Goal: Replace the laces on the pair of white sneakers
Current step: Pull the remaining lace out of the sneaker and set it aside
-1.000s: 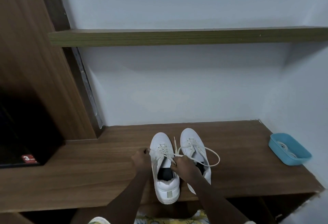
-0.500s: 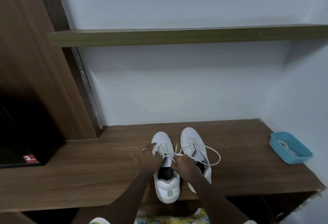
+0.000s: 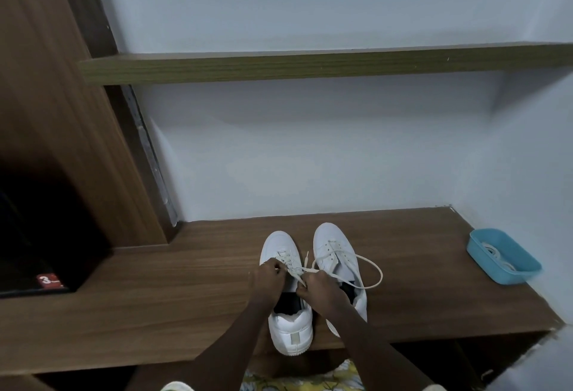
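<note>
The left hand (image 3: 266,279) is curled at the upper eyelets of the left sneaker (image 3: 290,327) and seems to pinch its lace (image 3: 296,273). The right hand (image 3: 322,293), just beside it, grips the same lace, which runs taut between the two hands over the tongue. Whether they are drawing it out or threading it in cannot be told.

The right sneaker (image 3: 328,237) touches the left one, toes to the wall. It is laced but untied, and a loose loop (image 3: 379,269) lies on the bench (image 3: 186,282) at its right side. Well apart, at the far right end of the bench, a blue tray (image 3: 524,273) holds more white laces (image 3: 496,254), old or new unclear.

By this showing the job is at an early or middle stage: one shoe is in hand and neither is tied.
</note>
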Demonstrator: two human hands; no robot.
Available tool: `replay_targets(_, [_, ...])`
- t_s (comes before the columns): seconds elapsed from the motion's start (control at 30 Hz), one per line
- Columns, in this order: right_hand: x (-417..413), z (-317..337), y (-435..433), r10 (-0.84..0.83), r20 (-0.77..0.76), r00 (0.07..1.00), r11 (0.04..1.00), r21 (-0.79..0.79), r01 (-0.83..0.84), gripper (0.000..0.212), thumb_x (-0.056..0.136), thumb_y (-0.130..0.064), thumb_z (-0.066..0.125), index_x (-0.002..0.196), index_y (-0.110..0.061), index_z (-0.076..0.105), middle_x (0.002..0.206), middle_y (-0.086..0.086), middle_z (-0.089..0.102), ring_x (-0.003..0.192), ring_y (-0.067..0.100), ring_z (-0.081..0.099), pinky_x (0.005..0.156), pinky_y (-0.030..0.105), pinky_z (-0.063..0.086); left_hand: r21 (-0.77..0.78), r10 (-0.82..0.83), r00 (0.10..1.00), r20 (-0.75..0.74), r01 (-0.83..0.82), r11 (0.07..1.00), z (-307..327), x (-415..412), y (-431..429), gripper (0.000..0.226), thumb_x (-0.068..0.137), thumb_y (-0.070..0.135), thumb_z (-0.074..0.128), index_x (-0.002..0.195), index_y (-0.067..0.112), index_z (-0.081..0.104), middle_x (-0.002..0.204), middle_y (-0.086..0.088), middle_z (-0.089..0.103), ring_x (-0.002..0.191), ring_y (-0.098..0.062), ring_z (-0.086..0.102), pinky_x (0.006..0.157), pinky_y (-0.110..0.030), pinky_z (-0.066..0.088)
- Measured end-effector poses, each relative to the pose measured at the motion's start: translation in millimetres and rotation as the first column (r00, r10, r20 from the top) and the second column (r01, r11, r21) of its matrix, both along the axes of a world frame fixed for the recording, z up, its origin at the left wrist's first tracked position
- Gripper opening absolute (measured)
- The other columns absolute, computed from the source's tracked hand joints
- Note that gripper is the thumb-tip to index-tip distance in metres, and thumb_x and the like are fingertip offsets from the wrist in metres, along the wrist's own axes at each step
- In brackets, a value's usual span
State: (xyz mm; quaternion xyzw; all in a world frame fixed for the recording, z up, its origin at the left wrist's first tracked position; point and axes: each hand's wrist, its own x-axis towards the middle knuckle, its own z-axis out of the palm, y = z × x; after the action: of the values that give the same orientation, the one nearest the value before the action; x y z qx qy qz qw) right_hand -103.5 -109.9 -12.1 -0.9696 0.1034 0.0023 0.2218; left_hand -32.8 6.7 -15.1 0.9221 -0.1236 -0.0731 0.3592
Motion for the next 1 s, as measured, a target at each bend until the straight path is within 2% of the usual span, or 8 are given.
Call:
replay_targets(0.17, [1,-2,0,-0.015,-0.019,1.000,1.000,0.006,0.015,0.027,0.093,-0.023,0.047,0.102,-0.002,0.062,0.102,0.017,0.066,0.094,0.029,0.060,0.078,0.033,0.044,-0.201,0.148,0.979,-0.140,-0.174,0.964,-2,4,5,0.014,0.093,0.014,0.048,0.093,0.007,0.060,0.094,-0.007,0.065,0.085,-0.019,0.057,0.070,-0.029,0.041])
replay_targets(0.3, [1,-2,0,-0.018,-0.027,0.999,1.000,-0.012,0.018,0.027,0.093,-0.022,0.045,0.101,-0.001,0.060,0.099,0.019,0.064,0.092,0.030,0.060,0.070,0.030,0.037,-0.265,0.239,0.947,-0.214,-0.291,0.919,-10,15,12,0.011,0.093,0.010,0.045,0.087,0.010,0.055,0.099,-0.015,0.066,0.092,-0.029,0.061,0.079,-0.038,0.048])
replay_targets(0.43, [1,-2,1,-0.022,-0.040,0.999,1.000,-0.007,0.021,0.028,0.094,-0.023,0.045,0.104,-0.002,0.060,0.100,0.019,0.064,0.092,0.031,0.061,0.075,0.033,0.044,-0.215,0.367,0.909,-0.195,-0.405,0.889,-10,21,24,0.017,0.094,0.008,0.043,0.101,0.000,0.057,0.104,-0.019,0.062,0.099,-0.033,0.056,0.075,-0.032,0.037])
replay_targets(0.63, [2,-2,1,-0.025,-0.047,0.999,1.000,-0.014,0.024,0.028,0.094,-0.022,0.045,0.104,-0.001,0.061,0.102,0.018,0.065,0.093,0.029,0.061,0.072,0.031,0.041,-0.212,0.510,0.829,-0.229,-0.553,0.805,-9,30,38,0.025,0.095,0.010,0.044,0.109,-0.005,0.058,0.112,-0.026,0.061,0.108,-0.041,0.055,0.092,-0.041,0.042])
replay_targets(0.73, [2,-2,1,-0.028,-0.042,0.999,1.000,-0.011,0.028,0.028,0.094,-0.022,0.045,0.104,-0.001,0.061,0.102,0.018,0.065,0.093,0.029,0.061,0.072,0.030,0.041,-0.140,0.473,0.858,-0.201,-0.503,0.853,-6,25,35,0.024,0.092,0.008,0.045,0.113,0.002,0.056,0.113,-0.021,0.062,0.109,-0.039,0.055,0.098,-0.042,0.040])
replay_targets(0.87, [2,-2,0,-0.023,-0.039,0.999,1.000,-0.015,0.023,0.028,0.094,-0.023,0.045,0.104,-0.002,0.061,0.102,0.017,0.065,0.093,0.029,0.061,0.073,0.031,0.042,-0.142,0.200,0.977,-0.066,-0.208,0.968,-10,13,29,0.038,0.085,0.016,0.053,0.123,0.018,0.052,0.102,-0.011,0.067,0.107,-0.034,0.058,0.099,-0.044,0.039])
replay_targets(0.93, [2,-3,0,-0.016,-0.035,0.999,1.000,-0.018,0.015,0.028,0.095,-0.023,0.045,0.104,-0.002,0.061,0.101,0.017,0.065,0.093,0.028,0.061,0.071,0.028,0.038,-0.092,0.022,0.999,0.040,-0.018,0.996,-3,7,26,0.030,0.089,0.020,0.055,0.118,0.020,0.060,0.115,-0.001,0.063,0.119,-0.024,0.051,0.106,-0.036,0.030])
replay_targets(1.0, [1,-3,0,-0.012,-0.035,0.999,1.000,-0.021,0.012,0.028,0.095,-0.023,0.045,0.107,-0.004,0.061,0.103,0.016,0.066,0.094,0.027,0.061,0.073,0.028,0.040,-0.004,-0.123,0.987,0.107,0.124,0.992,4,3,22,0.025,0.092,0.022,0.055,0.112,0.019,0.069,0.123,0.007,0.059,0.125,-0.011,0.043,0.106,-0.025,0.020])
